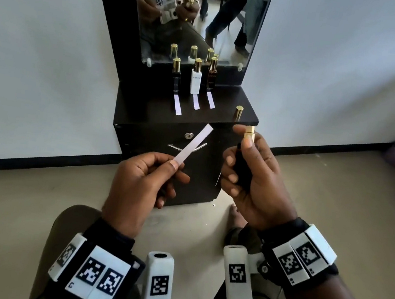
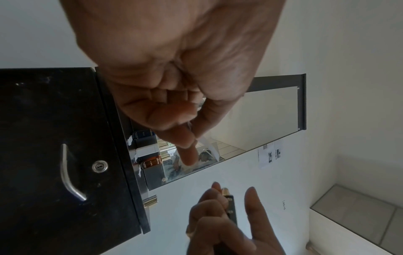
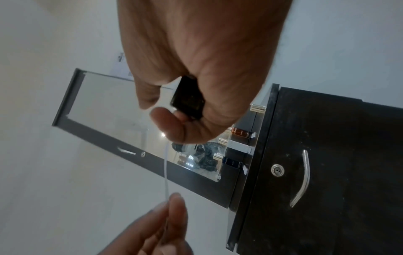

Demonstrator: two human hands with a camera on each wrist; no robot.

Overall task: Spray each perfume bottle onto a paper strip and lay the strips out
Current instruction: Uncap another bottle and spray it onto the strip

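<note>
My left hand (image 1: 176,167) pinches the lower end of a white paper strip (image 1: 193,143), which slants up to the right in front of the cabinet door. My right hand (image 1: 242,139) grips a black perfume bottle (image 1: 241,166) upright, its gold spray head (image 1: 249,132) uncapped, with the forefinger up beside the head. The strip's tip is a short way left of the spray head. The bottle's gold cap (image 1: 239,111) stands on the cabinet top. In the right wrist view the bottle base (image 3: 187,100) shows inside the fist, and the strip (image 3: 166,172) is edge-on.
On the black cabinet top (image 1: 224,107) stand a black bottle (image 1: 176,76), a white bottle (image 1: 196,80) and a brown bottle (image 1: 211,76), each with a strip (image 1: 196,102) lying in front. A mirror (image 1: 198,19) rises behind them. The door has a lock (image 1: 188,136).
</note>
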